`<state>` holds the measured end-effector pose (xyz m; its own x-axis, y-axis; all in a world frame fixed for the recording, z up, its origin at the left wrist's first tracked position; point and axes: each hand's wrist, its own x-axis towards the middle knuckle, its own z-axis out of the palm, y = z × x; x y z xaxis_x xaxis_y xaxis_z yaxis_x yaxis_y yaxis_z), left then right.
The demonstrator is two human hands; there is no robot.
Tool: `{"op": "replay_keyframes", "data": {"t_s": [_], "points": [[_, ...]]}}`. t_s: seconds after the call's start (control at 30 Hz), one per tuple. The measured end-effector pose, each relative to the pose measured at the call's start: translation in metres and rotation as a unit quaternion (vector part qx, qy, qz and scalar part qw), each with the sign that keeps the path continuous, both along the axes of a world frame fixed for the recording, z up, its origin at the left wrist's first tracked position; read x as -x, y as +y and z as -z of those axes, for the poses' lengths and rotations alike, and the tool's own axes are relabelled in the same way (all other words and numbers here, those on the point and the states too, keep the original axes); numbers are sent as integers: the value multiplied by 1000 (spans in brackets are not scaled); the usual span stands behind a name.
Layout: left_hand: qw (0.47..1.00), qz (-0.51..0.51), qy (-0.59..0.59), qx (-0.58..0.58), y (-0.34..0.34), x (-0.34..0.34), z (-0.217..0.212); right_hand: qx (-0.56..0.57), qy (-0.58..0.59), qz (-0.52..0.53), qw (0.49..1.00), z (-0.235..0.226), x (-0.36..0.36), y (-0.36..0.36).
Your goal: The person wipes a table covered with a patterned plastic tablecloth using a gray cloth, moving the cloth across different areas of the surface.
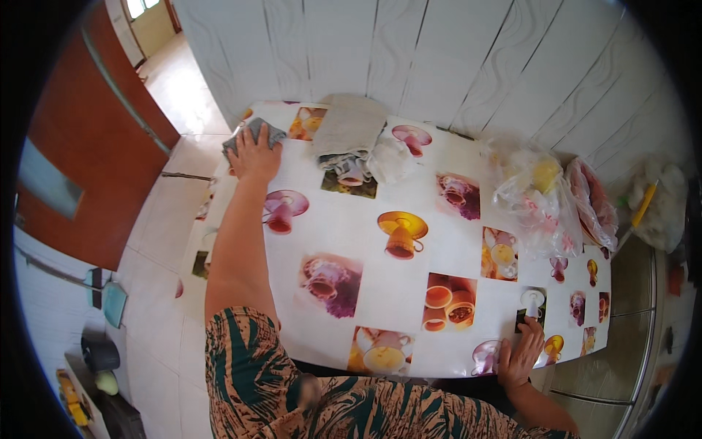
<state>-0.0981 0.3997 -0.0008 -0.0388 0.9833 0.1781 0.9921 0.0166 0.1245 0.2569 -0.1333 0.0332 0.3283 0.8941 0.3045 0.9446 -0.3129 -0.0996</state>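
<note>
My left hand reaches to the far left corner of the table and holds a grey cloth down against the tabletop, fingers spread over it. The table has a white cover printed with cups and saucers. At the near right edge, my right hand rests on the cover with its fingers apart, holding nothing that I can see. A small dark patch lies by its fingertips; whether it is an object or part of the print, I cannot tell.
Against the wall lie a folded beige cloth and a crumpled white plastic bag. Clear plastic bags and a pink bag stand at the back right. A brown door is on the left, with a blue dustpan below.
</note>
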Motion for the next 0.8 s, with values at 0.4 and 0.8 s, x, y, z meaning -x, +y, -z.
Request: {"op": "replay_keyframes", "data": {"t_s": [0.4,0.8], "points": [[977,205,51,-3,5,-43,-2,4,23,20,1000,0,2,-2],[988,154,26,8,-141,22,5,-54,25,18,998,3,4,-1]]}}
